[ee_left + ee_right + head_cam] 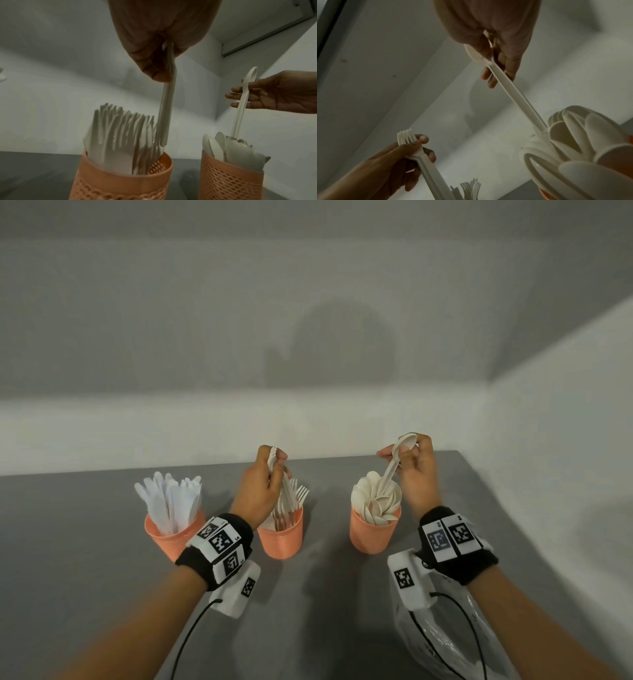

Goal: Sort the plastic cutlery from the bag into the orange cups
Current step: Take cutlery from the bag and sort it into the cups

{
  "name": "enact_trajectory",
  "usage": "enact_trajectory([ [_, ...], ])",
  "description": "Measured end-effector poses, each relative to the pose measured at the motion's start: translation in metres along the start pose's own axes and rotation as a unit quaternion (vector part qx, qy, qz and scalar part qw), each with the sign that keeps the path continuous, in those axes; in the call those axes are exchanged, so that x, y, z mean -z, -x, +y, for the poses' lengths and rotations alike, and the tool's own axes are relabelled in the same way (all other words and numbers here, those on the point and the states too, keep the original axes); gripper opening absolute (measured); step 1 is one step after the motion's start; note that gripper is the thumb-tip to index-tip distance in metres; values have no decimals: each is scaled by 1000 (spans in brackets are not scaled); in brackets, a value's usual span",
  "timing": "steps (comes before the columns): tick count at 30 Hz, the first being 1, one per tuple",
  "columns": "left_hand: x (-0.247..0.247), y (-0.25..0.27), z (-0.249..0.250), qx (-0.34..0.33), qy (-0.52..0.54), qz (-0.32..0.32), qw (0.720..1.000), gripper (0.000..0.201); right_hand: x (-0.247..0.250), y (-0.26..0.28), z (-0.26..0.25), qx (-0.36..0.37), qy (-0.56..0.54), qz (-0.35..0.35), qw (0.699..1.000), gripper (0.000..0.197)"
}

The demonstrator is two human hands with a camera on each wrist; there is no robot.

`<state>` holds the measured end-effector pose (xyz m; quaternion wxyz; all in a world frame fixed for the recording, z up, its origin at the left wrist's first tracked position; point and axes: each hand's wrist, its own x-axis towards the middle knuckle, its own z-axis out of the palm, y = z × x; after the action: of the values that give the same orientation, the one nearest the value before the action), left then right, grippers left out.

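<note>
From the head view I am pinching forks (pixel 279 474) in my left hand (pixel 258 487) and a spoon (pixel 394 463) in my right hand (pixel 416 470), lowering them handle-first, while the wrist views are showing both handles entering their cups (pixel 120 180), best released once seated.

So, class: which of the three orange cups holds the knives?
The leftmost orange cup, beside the left hand; the middle one holds forks, the right one spoons.
</note>
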<state>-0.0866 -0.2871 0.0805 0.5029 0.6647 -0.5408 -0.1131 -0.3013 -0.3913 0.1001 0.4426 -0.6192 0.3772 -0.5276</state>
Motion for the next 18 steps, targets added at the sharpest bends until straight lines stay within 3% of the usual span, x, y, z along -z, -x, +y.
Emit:
enact_trajectory([
  [4,-3,0,-2,-13,-42,-28,999,8,1,-1,5,14,20,-7,1000,28],
  [8,-6,4,-9,-15,-75,-47,996,10,4,3,17,-19,43,-16,999,32],
  [18,-8,6,-7,-32,-118,-82,989,16,7,11,31,-14,196,-60,979,14],
])
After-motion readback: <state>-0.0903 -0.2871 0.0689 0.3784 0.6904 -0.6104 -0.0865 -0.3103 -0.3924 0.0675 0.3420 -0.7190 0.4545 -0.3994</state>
